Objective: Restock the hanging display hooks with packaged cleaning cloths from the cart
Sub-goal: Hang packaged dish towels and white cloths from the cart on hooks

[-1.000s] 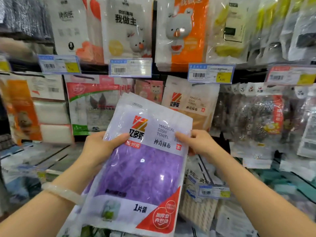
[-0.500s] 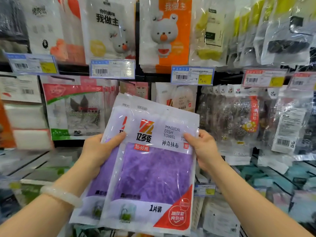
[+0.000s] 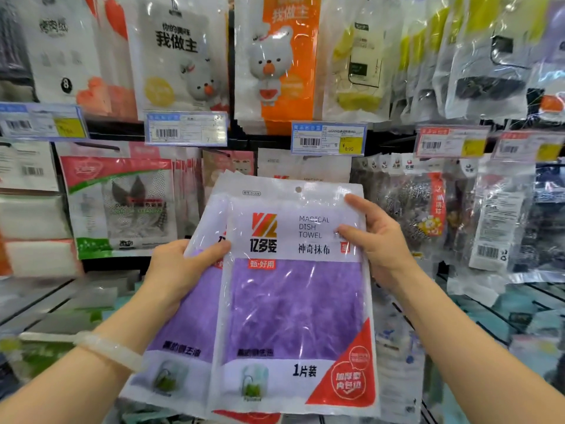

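Shop hooks (image 3: pixel 272 162) wait behind. Left hand (image 3: pixel 174 270) pinches the back purple cloth packs (image 3: pixel 183 316); right hand (image 3: pixel 379 243) pinches the front pack (image 3: pixel 293 301). Line up its little hole (image 3: pixel 298 189) with the hook, then push gently.

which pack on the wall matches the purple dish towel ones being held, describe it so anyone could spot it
Find the price tag with the yellow 6.90 box on the rail below the orange bear pack. Directly beneath it hangs a white pack, mostly hidden behind the held purple dish towel packs. Unlike its pink neighbour, it shows the same red-orange logo.
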`<state>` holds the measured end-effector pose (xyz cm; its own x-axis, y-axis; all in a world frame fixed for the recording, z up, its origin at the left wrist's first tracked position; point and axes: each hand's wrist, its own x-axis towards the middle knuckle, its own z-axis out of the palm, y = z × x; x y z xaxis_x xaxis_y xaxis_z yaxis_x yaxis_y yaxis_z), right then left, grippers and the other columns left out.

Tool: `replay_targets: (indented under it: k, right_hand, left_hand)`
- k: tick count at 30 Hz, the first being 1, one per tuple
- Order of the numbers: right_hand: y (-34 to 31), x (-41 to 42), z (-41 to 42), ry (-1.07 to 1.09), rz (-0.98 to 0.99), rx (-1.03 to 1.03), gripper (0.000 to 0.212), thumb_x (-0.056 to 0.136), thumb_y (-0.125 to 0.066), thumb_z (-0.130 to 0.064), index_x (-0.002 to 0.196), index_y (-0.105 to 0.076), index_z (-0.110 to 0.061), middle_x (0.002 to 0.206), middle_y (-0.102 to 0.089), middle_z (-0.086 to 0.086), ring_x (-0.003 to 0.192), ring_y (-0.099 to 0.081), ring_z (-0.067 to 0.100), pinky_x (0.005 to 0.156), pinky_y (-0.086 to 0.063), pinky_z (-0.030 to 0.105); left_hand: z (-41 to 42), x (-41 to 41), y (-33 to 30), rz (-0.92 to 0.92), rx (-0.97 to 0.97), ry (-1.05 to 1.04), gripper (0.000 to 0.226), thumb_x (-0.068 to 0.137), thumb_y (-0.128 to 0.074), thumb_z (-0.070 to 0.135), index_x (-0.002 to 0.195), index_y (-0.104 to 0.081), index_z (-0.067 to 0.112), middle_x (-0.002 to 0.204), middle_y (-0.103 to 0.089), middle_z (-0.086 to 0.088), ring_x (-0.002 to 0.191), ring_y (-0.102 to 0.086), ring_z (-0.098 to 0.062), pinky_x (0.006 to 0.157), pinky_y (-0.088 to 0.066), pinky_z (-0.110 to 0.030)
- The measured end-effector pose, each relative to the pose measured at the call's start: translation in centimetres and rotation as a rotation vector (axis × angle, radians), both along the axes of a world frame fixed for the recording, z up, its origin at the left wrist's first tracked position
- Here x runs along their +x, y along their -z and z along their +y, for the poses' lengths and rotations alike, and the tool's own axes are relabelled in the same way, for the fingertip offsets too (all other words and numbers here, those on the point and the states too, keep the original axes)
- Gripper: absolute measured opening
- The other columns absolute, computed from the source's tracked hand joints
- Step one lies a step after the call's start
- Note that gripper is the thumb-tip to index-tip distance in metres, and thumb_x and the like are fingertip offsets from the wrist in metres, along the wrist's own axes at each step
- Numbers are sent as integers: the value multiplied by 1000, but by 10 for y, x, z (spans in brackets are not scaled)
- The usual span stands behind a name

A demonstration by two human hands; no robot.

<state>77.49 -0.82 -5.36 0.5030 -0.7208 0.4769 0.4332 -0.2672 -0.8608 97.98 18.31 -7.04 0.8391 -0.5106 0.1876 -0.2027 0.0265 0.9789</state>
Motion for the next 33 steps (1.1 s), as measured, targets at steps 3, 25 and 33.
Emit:
replay_targets:
  k: [3, 25, 33]
  right_hand:
    - [-9, 0, -3, 0, -60, 11, 49, 77, -61, 15, 108, -61, -23, 113, -65, 4, 86, -69, 11, 68, -58, 27]
    - [-54, -4, -20, 32, -106, 7, 59, 78, -60, 15, 132, -49, -9, 109, -64, -4, 91, -69, 13, 69, -59, 28]
    - [-50, 5, -27, 76, 6, -24, 60, 80, -61, 11, 135, -46, -9, 129, -58, 12, 107, -63, 26, 82, -57, 38]
  left_hand:
    - [-4, -3, -7, -26, -14, -3, 27, 67, -83, 33, 61, -65, 14, 48, -65, 6, 44, -59, -11, 43, -47, -22]
    - [-30, -7, -47, -78, -93, -9, 29, 62, -86, 37, 64, -68, 14, 69, -70, -8, 60, -60, -22, 71, -57, -45]
    - [-34, -1, -44, -122, -31, -51, 33, 62, -86, 38, 61, -65, 13, 66, -68, -10, 60, -59, -23, 64, -56, -41]
